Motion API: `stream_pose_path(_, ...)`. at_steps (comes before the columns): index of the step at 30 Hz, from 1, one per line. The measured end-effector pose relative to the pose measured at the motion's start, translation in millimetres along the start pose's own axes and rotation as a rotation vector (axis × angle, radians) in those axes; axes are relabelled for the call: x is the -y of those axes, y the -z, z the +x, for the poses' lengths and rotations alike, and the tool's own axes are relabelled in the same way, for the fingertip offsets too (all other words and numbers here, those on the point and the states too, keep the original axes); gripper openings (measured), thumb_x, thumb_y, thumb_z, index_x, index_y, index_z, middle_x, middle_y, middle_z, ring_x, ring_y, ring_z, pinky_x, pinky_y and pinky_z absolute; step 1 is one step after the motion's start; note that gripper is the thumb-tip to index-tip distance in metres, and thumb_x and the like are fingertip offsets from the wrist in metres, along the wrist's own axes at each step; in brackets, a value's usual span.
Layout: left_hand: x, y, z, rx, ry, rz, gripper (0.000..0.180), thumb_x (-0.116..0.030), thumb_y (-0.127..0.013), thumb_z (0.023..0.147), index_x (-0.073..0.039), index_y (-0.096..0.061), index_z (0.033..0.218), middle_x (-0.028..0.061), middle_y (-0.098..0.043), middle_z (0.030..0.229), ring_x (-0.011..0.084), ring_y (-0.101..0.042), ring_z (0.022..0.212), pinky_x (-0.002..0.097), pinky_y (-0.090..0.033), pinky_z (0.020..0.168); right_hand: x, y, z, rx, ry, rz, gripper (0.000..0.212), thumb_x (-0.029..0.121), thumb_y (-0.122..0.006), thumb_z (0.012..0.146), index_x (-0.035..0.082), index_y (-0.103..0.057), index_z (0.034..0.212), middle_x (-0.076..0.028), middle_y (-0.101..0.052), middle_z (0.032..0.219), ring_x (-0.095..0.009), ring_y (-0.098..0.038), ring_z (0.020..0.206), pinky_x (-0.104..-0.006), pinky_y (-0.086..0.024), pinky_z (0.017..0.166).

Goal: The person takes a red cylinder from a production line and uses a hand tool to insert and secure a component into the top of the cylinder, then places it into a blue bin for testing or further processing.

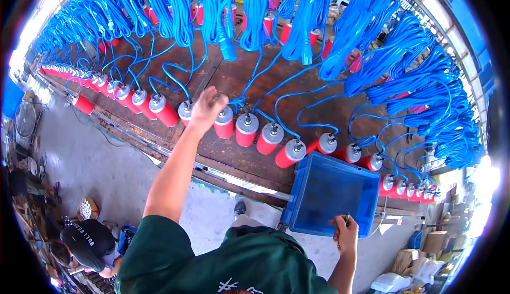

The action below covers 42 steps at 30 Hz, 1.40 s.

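Observation:
My left hand (pixel 206 112) reaches over a row of red cylinders with grey caps, its fingers curled together beside a blue cable. Whatever is between those fingers, if anything, is too small to make out. Partly behind it stands one red cylinder (pixel 185 112); just to its right is another red cylinder (pixel 223 125), each with a cable fitting on its cap. My right hand (pixel 346 235) is closed around a thin, dark metal tool (pixel 348 219), mostly hidden in the fist. That hand is at the front right of a blue plastic bin (pixel 326 201).
Coiled blue cables (pixel 366 23) hang in a long arc along the far side. The brown worktable (pixel 234 76) carries more red cylinders (pixel 290 153), their cables trailing back. A person in a dark shirt (pixel 87 243) is at the lower left. Boxes (pixel 434 242) and bags lie lower right.

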<state>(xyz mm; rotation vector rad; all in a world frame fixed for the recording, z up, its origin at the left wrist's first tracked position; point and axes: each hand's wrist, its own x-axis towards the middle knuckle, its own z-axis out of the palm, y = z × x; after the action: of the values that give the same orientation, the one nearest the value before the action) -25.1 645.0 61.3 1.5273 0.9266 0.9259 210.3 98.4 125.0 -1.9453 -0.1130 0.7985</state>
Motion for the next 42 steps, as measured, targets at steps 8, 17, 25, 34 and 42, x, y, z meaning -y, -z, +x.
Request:
stream_pose_path(8,14.8,-11.2,-16.0,0.227,-0.033,0.551,0.105,-0.038,-0.101,0.070,-0.003,-0.046,0.151,0.0254,-0.063,0.144,0.0424,-0.059,0.139,0.0474,-0.049,0.115,-20.0,31.0,-3.9,0.069,-0.110,0.229,0.009,0.009,-0.057,0.102,0.002,-0.062,0.099,-0.016,-0.071,0.085,-0.015,-0.060,0.059,-0.0288,-0.048,0.046)
stream_pose_path(17,25.0,-16.8,-82.9,-0.286,0.019,0.551,0.084,-0.039,-0.100,0.069,-0.002,-0.059,0.132,0.0246,-0.073,0.122,0.0410,-0.072,0.114,0.0494,-0.056,0.100,-10.3,32.2,-13.1,0.192,-0.130,0.102,0.022,0.020,-0.058,0.113,0.004,-0.058,0.128,-0.014,-0.069,0.090,-0.019,-0.068,0.055,-0.0298,-0.055,0.047)
stream_pose_path(25,-74.5,-23.4,-225.0,-0.393,0.052,0.108,0.073,-0.014,-0.100,0.074,0.001,-0.059,0.132,0.0067,-0.067,0.114,0.0161,-0.061,0.102,0.0342,-0.052,0.098,-22.1,51.9,5.9,0.351,-0.085,0.156,0.019,0.003,-0.057,0.108,-0.004,-0.062,0.124,-0.013,-0.069,0.089,-0.017,-0.067,0.065,-0.0301,-0.057,0.061)
stream_pose_path(34,-71.3,-105.9,-300.9,-0.108,0.407,-0.455,0.063,-0.041,-0.080,0.093,0.002,-0.060,0.135,0.0190,-0.077,0.117,0.0337,-0.081,0.094,0.0478,-0.071,0.071,2.4,77.3,13.6,0.313,0.192,-0.187,0.029,0.001,-0.072,0.100,-0.003,-0.068,0.128,-0.009,-0.073,0.086,-0.014,-0.071,0.074,-0.0304,-0.058,0.068)
stream_pose_path(42,-49.5,-181.5,-292.9,-0.030,0.692,-0.489,0.060,-0.053,-0.066,0.101,-0.004,-0.062,0.135,0.0180,-0.075,0.126,0.0335,-0.077,0.110,0.0493,-0.068,0.089,-3.0,92.3,13.8,0.282,0.468,-0.390,0.031,0.004,-0.080,0.091,0.001,-0.076,0.122,-0.015,-0.069,0.102,-0.030,-0.071,0.093,-0.0396,-0.056,0.083)
